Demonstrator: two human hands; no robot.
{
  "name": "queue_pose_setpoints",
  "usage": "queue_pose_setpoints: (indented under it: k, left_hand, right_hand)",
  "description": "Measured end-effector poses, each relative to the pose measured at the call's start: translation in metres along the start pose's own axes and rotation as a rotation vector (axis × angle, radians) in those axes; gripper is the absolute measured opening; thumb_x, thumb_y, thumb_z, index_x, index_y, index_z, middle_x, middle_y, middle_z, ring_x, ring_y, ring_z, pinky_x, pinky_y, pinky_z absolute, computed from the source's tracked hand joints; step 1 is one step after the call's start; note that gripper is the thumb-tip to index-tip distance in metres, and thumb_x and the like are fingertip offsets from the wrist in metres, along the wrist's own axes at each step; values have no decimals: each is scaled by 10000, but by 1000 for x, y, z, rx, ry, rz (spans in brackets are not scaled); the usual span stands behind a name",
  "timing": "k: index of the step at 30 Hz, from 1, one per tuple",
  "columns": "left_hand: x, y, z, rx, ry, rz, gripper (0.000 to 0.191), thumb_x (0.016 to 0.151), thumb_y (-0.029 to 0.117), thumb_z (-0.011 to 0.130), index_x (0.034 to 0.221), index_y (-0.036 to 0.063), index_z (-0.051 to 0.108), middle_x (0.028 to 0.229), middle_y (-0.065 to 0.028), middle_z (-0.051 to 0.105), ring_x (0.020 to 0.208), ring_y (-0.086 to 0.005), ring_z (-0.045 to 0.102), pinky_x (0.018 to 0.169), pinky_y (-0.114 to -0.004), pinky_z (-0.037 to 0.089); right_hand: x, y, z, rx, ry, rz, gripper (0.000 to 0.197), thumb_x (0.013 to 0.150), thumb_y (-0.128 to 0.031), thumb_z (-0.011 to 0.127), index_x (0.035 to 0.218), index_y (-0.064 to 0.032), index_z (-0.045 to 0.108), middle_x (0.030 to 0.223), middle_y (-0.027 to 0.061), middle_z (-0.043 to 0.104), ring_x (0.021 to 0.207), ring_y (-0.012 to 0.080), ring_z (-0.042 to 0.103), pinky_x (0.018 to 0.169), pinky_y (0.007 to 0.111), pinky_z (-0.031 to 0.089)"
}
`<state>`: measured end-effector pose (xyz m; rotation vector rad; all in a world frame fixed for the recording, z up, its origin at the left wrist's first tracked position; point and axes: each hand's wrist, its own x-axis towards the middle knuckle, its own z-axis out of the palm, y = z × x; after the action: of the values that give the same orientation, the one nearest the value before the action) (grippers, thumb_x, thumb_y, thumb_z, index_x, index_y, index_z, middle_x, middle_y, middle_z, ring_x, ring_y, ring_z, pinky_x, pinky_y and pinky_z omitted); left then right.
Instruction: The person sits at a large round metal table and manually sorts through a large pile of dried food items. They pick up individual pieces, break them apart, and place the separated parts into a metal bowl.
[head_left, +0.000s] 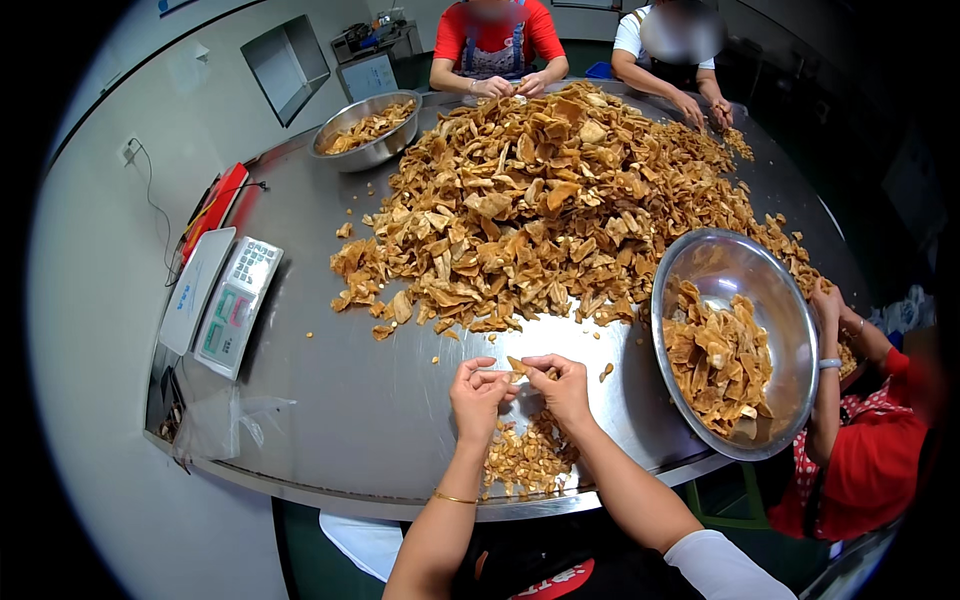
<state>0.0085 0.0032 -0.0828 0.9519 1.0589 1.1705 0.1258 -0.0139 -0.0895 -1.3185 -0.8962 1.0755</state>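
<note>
Near the front edge of a stainless steel table (337, 427), my left hand (481, 394) and my right hand (559, 386) meet over the metal. Between their fingertips is a small tan dried slice (517, 366), pinched by both. More bits show under the curled fingers of my right hand. Below my hands lies a small heap of little broken pieces (529, 457). Beyond them rises a large pile of dried brown slices (525, 217). To the right, a steel bowl (795, 337) holds larger slices and looks tilted.
A second steel bowl (364, 157) with slices stands at the back left. On the left are a digital scale (240, 300), a red box (217, 206) and a clear plastic bag (217, 427). Two people work across the table; another person's arms reach in at the right, beside the bowl.
</note>
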Motion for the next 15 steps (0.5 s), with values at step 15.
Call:
queue_pose_setpoints:
  k: [15]
  left_hand:
    - [2, -15, -9, 488, 51, 303, 289, 648, -45, 558, 933, 3, 556, 780, -79, 555, 653, -89, 530, 537, -200, 486]
  right_hand:
    - [-9, -7, 5, -796, -47, -720, 226, 628, -57, 606, 853, -70, 581, 691, 59, 519, 587, 206, 536, 468, 292, 428]
